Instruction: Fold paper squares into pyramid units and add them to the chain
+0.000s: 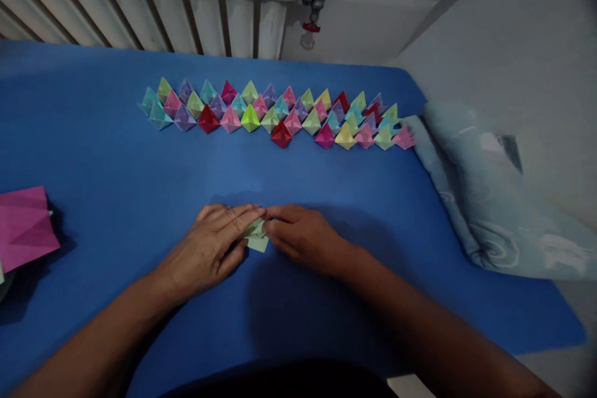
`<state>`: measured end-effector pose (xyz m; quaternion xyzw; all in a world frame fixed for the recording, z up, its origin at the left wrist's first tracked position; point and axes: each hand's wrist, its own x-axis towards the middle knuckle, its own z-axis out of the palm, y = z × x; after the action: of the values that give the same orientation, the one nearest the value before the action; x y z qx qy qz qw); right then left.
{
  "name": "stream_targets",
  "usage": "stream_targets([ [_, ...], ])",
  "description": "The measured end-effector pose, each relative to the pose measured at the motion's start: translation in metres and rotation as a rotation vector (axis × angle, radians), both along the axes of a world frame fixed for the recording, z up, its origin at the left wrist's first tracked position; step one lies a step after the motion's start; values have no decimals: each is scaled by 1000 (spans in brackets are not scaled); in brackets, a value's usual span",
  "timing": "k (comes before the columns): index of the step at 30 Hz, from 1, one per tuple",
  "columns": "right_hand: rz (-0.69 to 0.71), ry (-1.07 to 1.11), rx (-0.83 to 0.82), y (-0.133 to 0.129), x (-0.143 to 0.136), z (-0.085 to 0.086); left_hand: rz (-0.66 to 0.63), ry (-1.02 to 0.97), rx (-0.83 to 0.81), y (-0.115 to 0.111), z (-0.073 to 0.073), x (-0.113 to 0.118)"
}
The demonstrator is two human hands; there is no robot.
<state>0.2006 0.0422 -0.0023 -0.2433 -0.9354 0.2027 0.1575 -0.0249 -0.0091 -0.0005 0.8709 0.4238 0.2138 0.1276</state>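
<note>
The left hand [217,236] lays extended fingers over the small, pale green, folded paper sheet [257,242] on the flat blue surface [163,177], its grip unclear; the right hand [301,233] pinches the right edge. Uneven pressure between them could skew a crease

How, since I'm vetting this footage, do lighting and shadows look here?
Head view throughout: dim overall; a broad, soft shadow on the blue surface by the right hand; another beside the pink paper; top-right corner darkened.
</note>
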Motion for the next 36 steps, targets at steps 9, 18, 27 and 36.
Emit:
stream_targets([
  [9,26,23,10,1,1,-2,23,-22,33,-1,-3,-1],
  [18,-33,76,-28,-1,1,-5,23,-27,56,1,-3,-1],
  [27,-95,57,-88,-1,-2,-5,40,-72,57,0,-6,0],
  [36,-203,-12,-254,1,-8,5,189,-125,-10,-1,-8,7],
])
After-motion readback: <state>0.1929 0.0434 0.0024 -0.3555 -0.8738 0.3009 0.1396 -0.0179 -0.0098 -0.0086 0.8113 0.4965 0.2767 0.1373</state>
